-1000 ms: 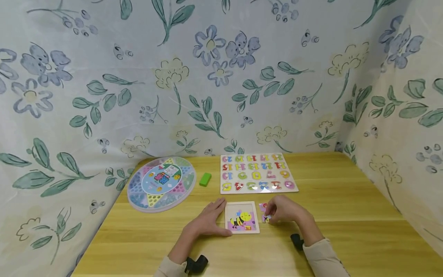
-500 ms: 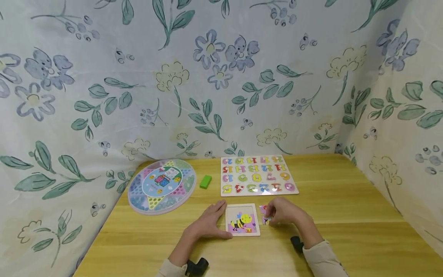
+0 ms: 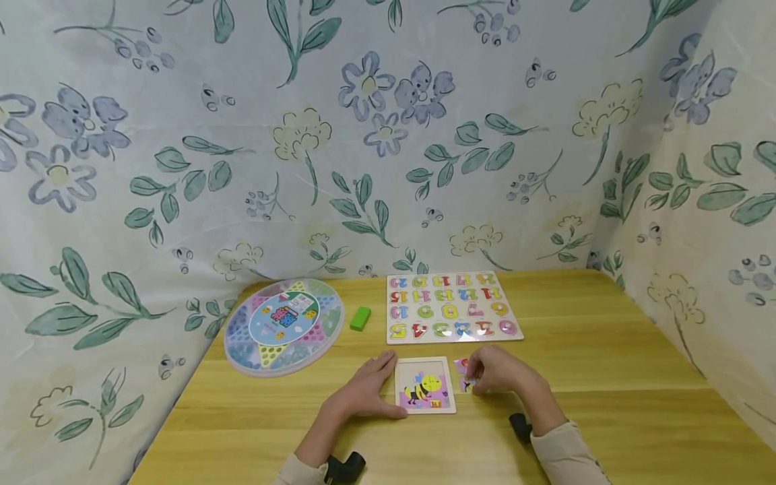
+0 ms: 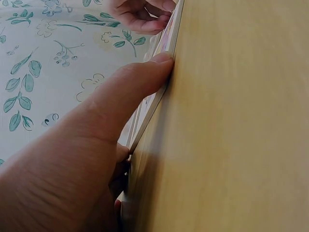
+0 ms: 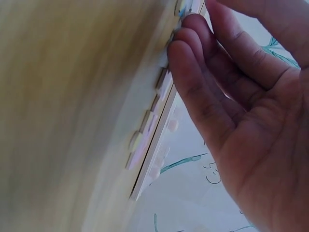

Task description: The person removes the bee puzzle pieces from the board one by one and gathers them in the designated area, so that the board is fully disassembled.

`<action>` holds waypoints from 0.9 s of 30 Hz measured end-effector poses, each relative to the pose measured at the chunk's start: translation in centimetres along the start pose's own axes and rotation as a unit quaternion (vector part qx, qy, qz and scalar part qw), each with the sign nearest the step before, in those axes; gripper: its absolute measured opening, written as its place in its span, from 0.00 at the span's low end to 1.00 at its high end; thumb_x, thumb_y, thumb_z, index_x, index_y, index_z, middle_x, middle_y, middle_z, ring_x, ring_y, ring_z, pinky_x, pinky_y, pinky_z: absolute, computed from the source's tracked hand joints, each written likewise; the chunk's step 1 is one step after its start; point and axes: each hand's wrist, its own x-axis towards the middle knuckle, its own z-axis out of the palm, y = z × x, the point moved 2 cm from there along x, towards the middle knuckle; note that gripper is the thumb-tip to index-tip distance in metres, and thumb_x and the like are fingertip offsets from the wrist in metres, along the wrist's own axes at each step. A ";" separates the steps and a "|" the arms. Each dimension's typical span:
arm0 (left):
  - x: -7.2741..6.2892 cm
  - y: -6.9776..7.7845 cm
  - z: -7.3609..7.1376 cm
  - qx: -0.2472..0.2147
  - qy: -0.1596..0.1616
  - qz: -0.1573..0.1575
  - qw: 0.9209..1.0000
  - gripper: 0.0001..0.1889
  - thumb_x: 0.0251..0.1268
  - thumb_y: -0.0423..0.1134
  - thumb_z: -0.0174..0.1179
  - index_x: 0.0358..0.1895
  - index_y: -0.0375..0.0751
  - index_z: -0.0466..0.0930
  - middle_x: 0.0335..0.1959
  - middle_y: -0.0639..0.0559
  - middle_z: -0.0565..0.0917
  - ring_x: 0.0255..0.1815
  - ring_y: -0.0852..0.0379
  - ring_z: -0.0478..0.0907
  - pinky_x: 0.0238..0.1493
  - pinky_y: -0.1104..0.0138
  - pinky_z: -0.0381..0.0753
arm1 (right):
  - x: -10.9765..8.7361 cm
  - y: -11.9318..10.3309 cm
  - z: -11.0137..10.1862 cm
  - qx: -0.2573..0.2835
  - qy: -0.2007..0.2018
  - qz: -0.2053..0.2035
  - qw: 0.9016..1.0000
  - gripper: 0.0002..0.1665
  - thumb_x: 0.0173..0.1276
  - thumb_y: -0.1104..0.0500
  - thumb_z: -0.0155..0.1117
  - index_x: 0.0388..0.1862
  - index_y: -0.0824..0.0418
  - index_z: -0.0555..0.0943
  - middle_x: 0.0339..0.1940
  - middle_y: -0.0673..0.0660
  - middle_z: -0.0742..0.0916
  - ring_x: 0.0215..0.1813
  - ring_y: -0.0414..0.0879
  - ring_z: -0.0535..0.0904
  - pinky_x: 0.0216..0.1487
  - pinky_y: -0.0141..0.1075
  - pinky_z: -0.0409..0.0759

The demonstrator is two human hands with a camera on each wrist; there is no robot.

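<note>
Since half a second ago almost nothing has moved; the left hand [image 3: 366,387] stays at the bee puzzle tray [image 3: 418,366], its fingers spread, the thumb at the near edge; the right hand [image 3: 498,368] stays bent over the loose jigsaw pieces [image 3: 461,365], just beside the tray on the table [image 3: 291,424]; whether its fingers pinch a piece, I cannot tell; the tray's upper part is bare, so the puzzle, I judge, is not further filled.
</note>
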 end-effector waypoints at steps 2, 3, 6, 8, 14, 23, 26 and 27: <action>0.0 0.0 0.0 0.001 0.001 0.001 1.000 0.60 0.46 0.72 0.65 0.79 0.45 0.47 0.81 0.52 0.47 0.82 0.52 0.45 0.80 0.52 0.48 | 0.1 0.0 0.0 0.000 0.000 0.006 1.000 0.12 0.45 0.69 0.76 0.27 0.60 0.81 0.25 0.51 0.80 0.30 0.44 0.73 0.29 0.33 0.73; 0.0 -0.1 0.1 0.002 0.000 0.002 1.000 0.60 0.46 0.71 0.65 0.79 0.45 0.47 0.81 0.52 0.47 0.82 0.52 0.45 0.80 0.52 0.48 | 0.1 -0.1 0.0 0.001 0.001 0.007 1.000 0.12 0.45 0.69 0.76 0.27 0.60 0.81 0.25 0.51 0.81 0.30 0.44 0.73 0.30 0.33 0.73; -0.1 -0.1 0.1 0.004 0.001 0.004 1.000 0.60 0.47 0.71 0.65 0.79 0.45 0.47 0.81 0.52 0.47 0.82 0.52 0.45 0.80 0.52 0.48 | 0.3 -0.2 0.1 0.003 0.001 0.009 1.000 0.14 0.45 0.68 0.76 0.30 0.60 0.82 0.27 0.52 0.81 0.31 0.44 0.73 0.31 0.33 0.74; -0.1 -0.1 0.1 0.004 0.001 0.005 1.000 0.60 0.47 0.71 0.65 0.79 0.45 0.47 0.81 0.51 0.47 0.82 0.52 0.45 0.80 0.52 0.48 | 0.4 -0.2 0.2 0.007 0.000 0.003 1.000 0.15 0.45 0.68 0.77 0.31 0.60 0.82 0.27 0.52 0.81 0.32 0.44 0.73 0.31 0.32 0.74; -0.1 -0.1 -0.1 0.003 0.001 0.005 1.000 0.60 0.47 0.72 0.65 0.79 0.45 0.47 0.81 0.51 0.47 0.82 0.52 0.44 0.80 0.52 0.47 | 0.8 -0.7 0.6 0.020 -0.004 -0.016 1.000 0.15 0.47 0.68 0.76 0.34 0.61 0.82 0.28 0.52 0.81 0.32 0.43 0.74 0.29 0.31 0.74; -0.1 0.0 -0.1 0.003 0.003 0.004 1.000 0.60 0.47 0.71 0.66 0.79 0.44 0.48 0.81 0.51 0.47 0.81 0.51 0.45 0.80 0.51 0.48 | 1.6 -2.5 1.5 0.026 -0.017 -0.039 0.999 0.15 0.48 0.67 0.77 0.35 0.62 0.81 0.27 0.53 0.81 0.30 0.43 0.73 0.28 0.30 0.74; -0.1 0.2 -0.1 0.007 0.003 0.005 1.000 0.60 0.47 0.71 0.65 0.79 0.44 0.48 0.81 0.51 0.47 0.81 0.51 0.45 0.80 0.51 0.49 | 1.8 -3.2 1.9 0.020 -0.017 -0.043 0.999 0.16 0.48 0.65 0.78 0.35 0.62 0.82 0.28 0.53 0.81 0.31 0.43 0.73 0.29 0.30 0.73; -0.1 0.2 -0.1 0.009 0.005 0.004 1.000 0.60 0.47 0.72 0.65 0.79 0.44 0.48 0.81 0.51 0.47 0.81 0.51 0.45 0.80 0.51 0.49 | 1.9 -3.4 2.0 0.021 -0.016 -0.043 0.999 0.16 0.48 0.65 0.79 0.36 0.62 0.82 0.28 0.53 0.81 0.32 0.43 0.73 0.29 0.30 0.73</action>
